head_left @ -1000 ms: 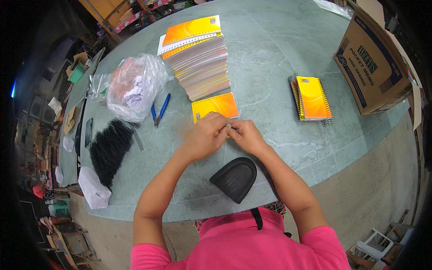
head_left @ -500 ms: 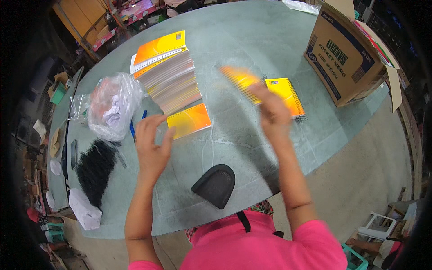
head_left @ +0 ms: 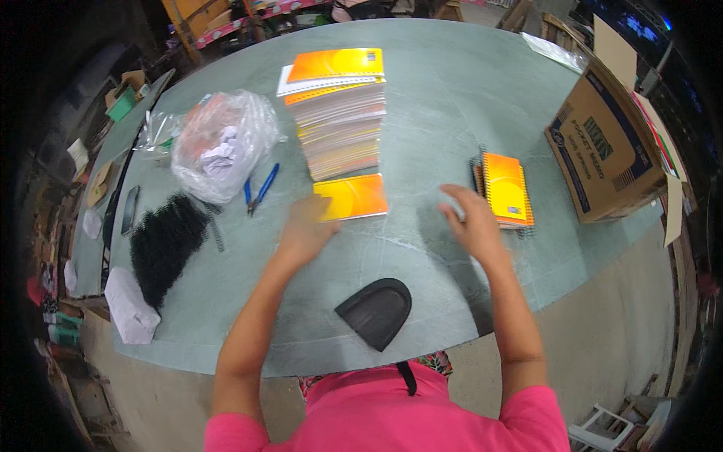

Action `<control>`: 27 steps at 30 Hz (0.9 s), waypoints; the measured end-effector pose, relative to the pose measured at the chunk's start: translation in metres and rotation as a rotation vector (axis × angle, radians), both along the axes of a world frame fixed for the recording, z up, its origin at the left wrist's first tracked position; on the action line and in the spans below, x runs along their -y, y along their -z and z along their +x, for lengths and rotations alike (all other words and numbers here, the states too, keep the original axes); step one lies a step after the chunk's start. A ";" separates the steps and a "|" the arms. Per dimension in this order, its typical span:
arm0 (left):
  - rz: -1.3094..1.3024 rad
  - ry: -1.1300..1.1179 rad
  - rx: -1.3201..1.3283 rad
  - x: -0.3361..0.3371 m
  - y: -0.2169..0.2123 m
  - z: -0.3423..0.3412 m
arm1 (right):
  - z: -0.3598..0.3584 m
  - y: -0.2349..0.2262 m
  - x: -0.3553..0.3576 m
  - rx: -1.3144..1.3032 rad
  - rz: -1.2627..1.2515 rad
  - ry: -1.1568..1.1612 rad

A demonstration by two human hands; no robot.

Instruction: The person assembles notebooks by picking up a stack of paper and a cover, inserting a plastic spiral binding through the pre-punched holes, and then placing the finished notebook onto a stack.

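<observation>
My left hand (head_left: 307, 227), smeared by motion, reaches the left end of a yellow-orange memo pad (head_left: 361, 196); whether its fingers grip the pad I cannot tell. That pad lies flat at the near end of a long leaning row of similar unbound pads (head_left: 343, 135). Off to the right, my right hand (head_left: 474, 226) hovers with thumb and fingers apart and nothing between them. Just beyond it sits a small pile of spiral-bound notebooks (head_left: 504, 184) with yellow-orange covers and black coils.
Blue-handled pliers (head_left: 261, 188) lie beside a clear plastic bag (head_left: 224, 147) of paper scraps. Loose black coils (head_left: 167, 245) are heaped at left, near a white crumpled wrapper (head_left: 129, 309). A black rounded pad (head_left: 376, 310) lies before me; an open cardboard carton (head_left: 602, 143) stands at right.
The spiral-bound notebook in my right hand has been let go and now tops the pile at right. My left hand has moved onto the near pad. The whole view has shifted.
</observation>
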State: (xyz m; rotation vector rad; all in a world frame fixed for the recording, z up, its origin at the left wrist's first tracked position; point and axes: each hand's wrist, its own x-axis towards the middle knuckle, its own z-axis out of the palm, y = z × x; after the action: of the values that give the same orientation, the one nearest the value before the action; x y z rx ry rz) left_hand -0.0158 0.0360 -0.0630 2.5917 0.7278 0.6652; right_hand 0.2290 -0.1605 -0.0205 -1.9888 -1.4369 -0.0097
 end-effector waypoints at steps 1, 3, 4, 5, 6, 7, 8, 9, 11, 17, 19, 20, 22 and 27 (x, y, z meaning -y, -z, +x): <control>0.023 0.008 0.021 -0.005 0.006 0.001 | -0.008 0.006 -0.017 0.029 0.012 -0.094; 0.096 0.037 -0.019 -0.009 0.011 0.001 | -0.017 0.022 -0.053 0.002 0.034 -0.198; 0.126 0.046 -0.043 -0.009 0.014 0.000 | -0.020 0.028 -0.073 -0.058 0.041 -0.227; 0.157 0.030 -0.102 -0.004 0.006 0.003 | -0.022 0.028 -0.086 -0.053 -0.003 -0.256; 0.187 0.015 -0.161 0.002 -0.003 0.007 | -0.023 0.027 -0.098 -0.049 -0.046 -0.284; 0.218 -0.015 -0.218 0.006 -0.009 0.008 | -0.027 0.026 -0.108 -0.040 -0.089 -0.326; 0.253 -0.020 -0.268 0.010 -0.008 0.008 | -0.035 0.028 -0.110 0.026 -0.136 -0.320; 0.288 -0.024 -0.318 0.014 -0.006 0.008 | -0.045 0.032 -0.107 0.092 -0.182 -0.313; 0.378 -0.033 -0.370 0.021 -0.002 0.006 | -0.058 0.033 -0.101 0.157 -0.246 -0.331; 0.252 -0.012 -0.127 0.021 0.005 -0.003 | -0.037 0.027 -0.067 -0.435 0.020 -0.300; 0.031 -0.036 0.102 0.008 0.013 -0.011 | -0.037 0.041 -0.059 -0.518 0.111 -0.019; 0.018 -0.033 0.130 0.007 0.019 -0.011 | -0.037 0.045 -0.058 -0.532 0.087 -0.038; -0.005 -0.027 0.180 0.010 0.020 -0.011 | -0.042 0.050 -0.059 -0.565 0.041 -0.076; 0.271 -0.049 0.078 0.034 0.005 0.004 | -0.048 0.050 -0.069 -0.519 -0.021 -0.092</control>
State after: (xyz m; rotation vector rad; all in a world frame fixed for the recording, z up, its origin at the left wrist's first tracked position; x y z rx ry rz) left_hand -0.0121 0.0024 -0.0684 2.7779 0.7221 0.9327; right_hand 0.1811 -0.0920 -0.0705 -1.7631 -1.1833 0.5246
